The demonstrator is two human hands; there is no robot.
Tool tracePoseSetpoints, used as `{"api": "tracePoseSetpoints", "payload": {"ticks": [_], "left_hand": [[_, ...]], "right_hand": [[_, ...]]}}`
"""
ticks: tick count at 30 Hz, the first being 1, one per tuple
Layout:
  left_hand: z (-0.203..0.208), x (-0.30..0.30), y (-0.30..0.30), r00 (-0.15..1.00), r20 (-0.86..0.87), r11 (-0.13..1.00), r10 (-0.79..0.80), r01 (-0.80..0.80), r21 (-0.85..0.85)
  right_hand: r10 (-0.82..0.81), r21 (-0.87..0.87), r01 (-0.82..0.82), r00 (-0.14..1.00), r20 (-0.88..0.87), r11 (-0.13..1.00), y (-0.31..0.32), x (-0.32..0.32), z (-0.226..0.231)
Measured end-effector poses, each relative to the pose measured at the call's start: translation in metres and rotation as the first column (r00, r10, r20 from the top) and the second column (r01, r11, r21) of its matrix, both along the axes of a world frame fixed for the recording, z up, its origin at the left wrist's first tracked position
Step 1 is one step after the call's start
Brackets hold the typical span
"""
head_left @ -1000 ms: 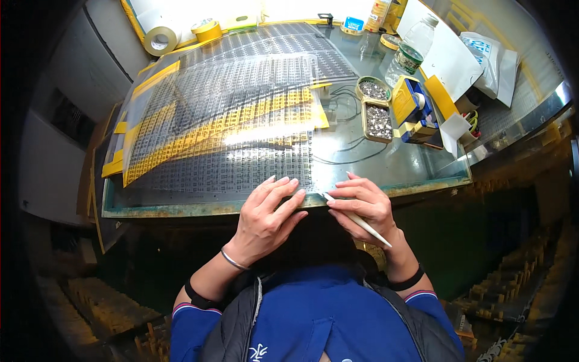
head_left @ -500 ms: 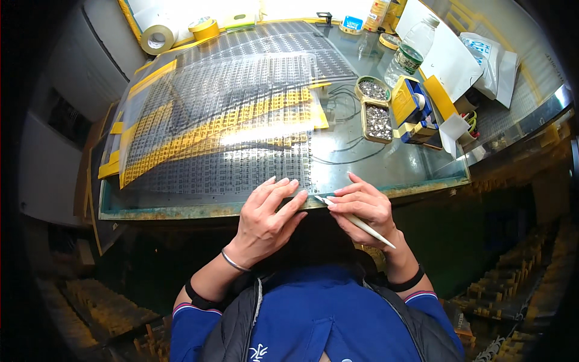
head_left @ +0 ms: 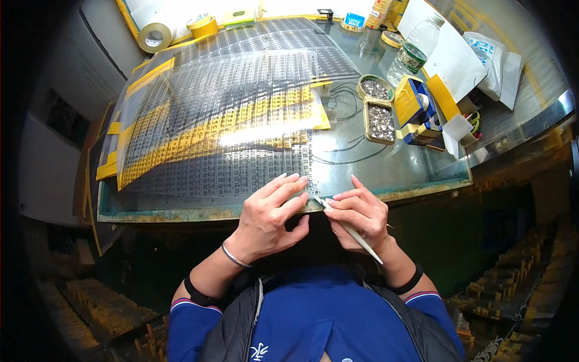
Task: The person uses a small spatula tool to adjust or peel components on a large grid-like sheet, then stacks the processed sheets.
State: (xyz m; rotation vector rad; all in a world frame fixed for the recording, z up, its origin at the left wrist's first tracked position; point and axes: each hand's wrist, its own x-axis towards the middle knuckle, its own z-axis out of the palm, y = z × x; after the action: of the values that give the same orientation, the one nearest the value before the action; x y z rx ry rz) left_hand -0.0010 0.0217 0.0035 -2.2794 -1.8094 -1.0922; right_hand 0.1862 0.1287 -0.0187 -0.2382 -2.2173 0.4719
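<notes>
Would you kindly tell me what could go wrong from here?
The pale slender tool in the right hand has its tip near the left hand; a slip might jab it or mark the patterned sheet. An open container of small bits stands on the glass surface, where a knock could spill it.

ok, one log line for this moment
left hand: fingers over near-right corner of patterned sheet | right hand: holding white pen-like tool, tip near that corner | beyond: clear bottle

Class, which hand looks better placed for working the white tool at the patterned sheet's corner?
Likely the right hand: it holds the white tool, tip near the patterned sheet; the left hand shows none.
</notes>
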Motion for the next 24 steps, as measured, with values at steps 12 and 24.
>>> {"api": "tracePoseSetpoints", "payload": {"ticks": [12, 24], "left_hand": [[0.000, 0.002, -0.001, 0.999, 0.035, 1.000, 0.030, -0.030, -0.001], [0.008, -0.005, 0.022, 0.990, 0.138, 0.992, 0.005, 0.012, -0.122]], "right_hand": [[-0.096, 0.022, 0.098, 0.993, -0.073, 0.995, -0.007, -0.007, -0.005], [-0.047, -0.265, 0.061, 0.997, 0.056, 0.962, 0.012, -0.022, 0.007]]}}
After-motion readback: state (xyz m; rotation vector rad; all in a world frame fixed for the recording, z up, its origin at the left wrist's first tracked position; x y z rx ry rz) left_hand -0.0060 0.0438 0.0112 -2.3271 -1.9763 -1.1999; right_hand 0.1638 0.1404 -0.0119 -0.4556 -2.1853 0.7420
